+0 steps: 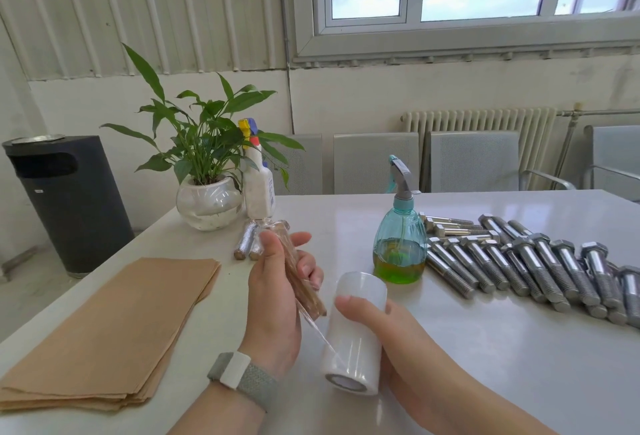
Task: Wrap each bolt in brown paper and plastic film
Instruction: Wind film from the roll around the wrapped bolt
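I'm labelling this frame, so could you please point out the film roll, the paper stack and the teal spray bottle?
film roll (356,337), head view, middle of its white side.
paper stack (114,323), head view, top sheet's centre.
teal spray bottle (400,244), head view, its clear body.

No text can be read: the white spray bottle (258,188) just beside the potted plant (204,164) bears a bluish label, and the black bin (69,202) beyond the plant a small white sticker, both seemingly printed but too blurred.
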